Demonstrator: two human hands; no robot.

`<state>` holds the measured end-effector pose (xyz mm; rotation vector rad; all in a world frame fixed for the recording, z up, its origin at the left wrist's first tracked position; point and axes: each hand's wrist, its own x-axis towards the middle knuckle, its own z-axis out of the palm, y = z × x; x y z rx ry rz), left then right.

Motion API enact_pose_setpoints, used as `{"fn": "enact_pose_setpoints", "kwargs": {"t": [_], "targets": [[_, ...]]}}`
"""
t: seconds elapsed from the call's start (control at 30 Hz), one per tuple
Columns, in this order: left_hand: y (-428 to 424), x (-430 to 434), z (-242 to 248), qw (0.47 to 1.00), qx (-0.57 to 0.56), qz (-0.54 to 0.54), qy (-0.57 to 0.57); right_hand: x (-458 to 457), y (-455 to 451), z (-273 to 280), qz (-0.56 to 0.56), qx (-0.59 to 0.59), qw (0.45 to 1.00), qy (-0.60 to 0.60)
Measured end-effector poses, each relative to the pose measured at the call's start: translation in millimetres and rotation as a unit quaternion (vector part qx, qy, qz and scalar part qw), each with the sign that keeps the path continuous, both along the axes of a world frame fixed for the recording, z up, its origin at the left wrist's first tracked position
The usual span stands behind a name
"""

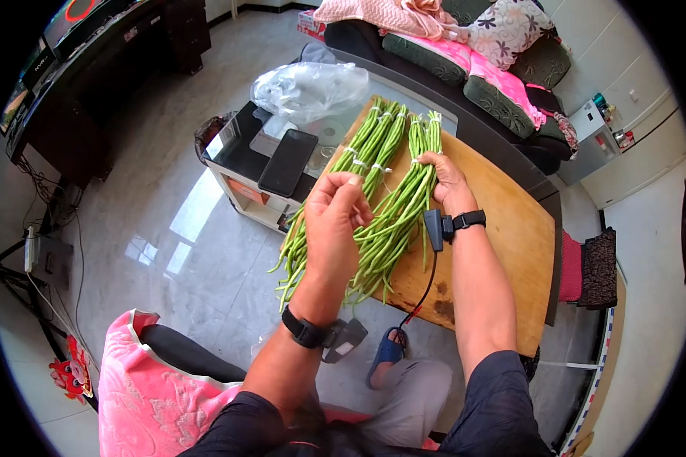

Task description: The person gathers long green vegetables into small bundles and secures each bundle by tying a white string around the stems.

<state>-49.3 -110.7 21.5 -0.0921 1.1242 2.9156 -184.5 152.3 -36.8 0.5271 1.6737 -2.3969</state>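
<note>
Long green yardlong beans (403, 214) lie in bundles across a wooden board (491, 211), bound by white ties near their upper ends. My right hand (447, 178) grips the right-hand bundles just below their upper ends, thumb beside a white tie (416, 161). Over the left-hand bundles (371, 140) hovers my left hand (337, 203). Its fingers are curled in with thumb and forefinger together, and nothing shows between them. The loose lower ends of the beans fan out toward me, past the board's near edge.
Left of the board, a low table (246, 194) bears a black smartphone (288, 163) and a crumpled clear plastic bag (311, 88). A cable (431, 280) hangs from the device on my right wrist. A sofa (446, 63) stands beyond, with a desk (97, 74) at far left.
</note>
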Motion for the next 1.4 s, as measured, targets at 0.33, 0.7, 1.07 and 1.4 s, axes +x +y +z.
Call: {"fn": "enact_pose_setpoints", "kwargs": {"t": [0.33, 0.7, 1.07, 1.4], "targets": [[-5.7, -2.1, 2.2, 0.999, 0.011, 0.029, -0.021, 26.7, -14.1, 40.2, 0.017, -0.112, 0.987, 0.112], [-3.8, -6.2, -5.7, 0.999, 0.018, 0.030, -0.021, 93.9, 18.9, 99.1, 0.045, -0.106, 0.968, 0.222], [-4.1, -10.5, -6.9, 0.999, 0.045, -0.010, 0.002, 331.8, 179.6, 283.5, -0.097, 0.119, 0.977, 0.149], [4.2, -14.7, -9.0, 0.996, -0.012, -0.014, 0.091, 462.4, 325.5, 289.5, -0.319, 0.419, 0.849, 0.038]]}}
